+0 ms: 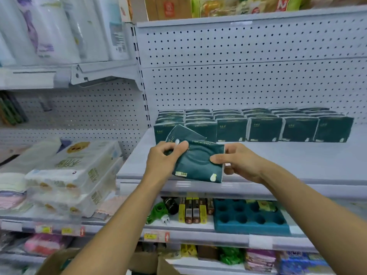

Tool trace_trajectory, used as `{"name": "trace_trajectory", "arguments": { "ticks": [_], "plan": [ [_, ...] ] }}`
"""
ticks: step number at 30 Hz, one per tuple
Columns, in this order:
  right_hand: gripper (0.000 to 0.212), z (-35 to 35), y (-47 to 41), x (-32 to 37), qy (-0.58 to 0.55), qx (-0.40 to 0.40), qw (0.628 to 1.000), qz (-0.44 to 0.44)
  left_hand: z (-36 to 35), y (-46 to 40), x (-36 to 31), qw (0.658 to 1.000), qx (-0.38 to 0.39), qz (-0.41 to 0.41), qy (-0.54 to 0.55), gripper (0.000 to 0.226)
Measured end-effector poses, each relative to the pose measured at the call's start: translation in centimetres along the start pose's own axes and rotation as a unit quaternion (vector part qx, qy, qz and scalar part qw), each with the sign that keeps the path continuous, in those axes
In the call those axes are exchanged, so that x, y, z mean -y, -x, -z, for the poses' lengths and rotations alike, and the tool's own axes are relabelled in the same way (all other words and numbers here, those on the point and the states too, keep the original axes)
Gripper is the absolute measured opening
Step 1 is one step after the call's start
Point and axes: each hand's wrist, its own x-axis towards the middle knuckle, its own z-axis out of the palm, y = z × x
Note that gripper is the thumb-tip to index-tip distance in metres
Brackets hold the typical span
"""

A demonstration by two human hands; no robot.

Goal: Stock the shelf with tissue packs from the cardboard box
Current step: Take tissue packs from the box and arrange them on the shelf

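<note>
Both my hands hold dark green tissue packs over the front of the white shelf. My left hand grips the left edge of the front tissue pack, and a second pack sticks up behind it. My right hand pinches the front pack's right edge. Rows of the same green packs stand along the back of the shelf against the pegboard. The cardboard box shows at the bottom, below my left forearm.
White multi-packs of tissue are stacked on the shelf to the left. Under the white shelf sit small boxed goods and a teal tray with holes. Large white rolls stand at the upper left.
</note>
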Motion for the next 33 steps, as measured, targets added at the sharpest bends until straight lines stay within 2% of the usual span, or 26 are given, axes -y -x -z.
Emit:
{"name": "trace_trajectory", "arguments": {
  "ticks": [1, 4, 7, 10, 17, 19, 26, 33],
  "plan": [
    [0.046, 0.6, -0.2, 0.2, 0.009, 0.006, 1.0, -0.002, -0.5, -0.4, 0.1, 1.0, -0.004, -0.001, -0.007, 0.035],
    [0.014, 3.0, -0.8, 0.0, 0.027, -0.022, 0.999, 0.001, -1.8, -1.3, 0.4, 0.998, -0.027, -0.004, -0.05, 0.038],
    [0.036, 6.0, -1.6, -1.1, 0.04, -0.108, 0.993, 0.005, -2.2, -2.4, 1.2, 0.997, -0.039, -0.035, -0.059, 0.006],
    [0.042, 8.8, -2.2, -2.7, 0.063, -0.178, 0.982, 0.004, -2.5, -3.4, 2.3, 0.996, -0.038, -0.042, -0.07, 0.02],
    [0.023, 11.6, -4.8, -4.3, 0.088, -0.306, 0.947, 0.037, -3.5, -5.1, 2.3, 0.999, 0.006, -0.042, -0.01, 0.073],
    [0.023, 12.2, -5.9, -4.6, 0.1, -0.329, 0.938, 0.039, -4.0, -5.3, 2.0, 1.0, -0.009, -0.019, -0.006, 0.078],
    [0.03, 12.7, -8.5, -4.6, 0.122, -0.352, 0.927, 0.046, -4.7, -6.3, 2.0, 1.0, -0.026, -0.002, 0.004, 0.052],
    [0.045, 12.2, -9.3, -4.9, 0.17, -0.378, 0.907, 0.077, -4.8, -6.3, 2.1, 1.0, -0.013, 0.002, 0.026, 0.052]
  ]
}}
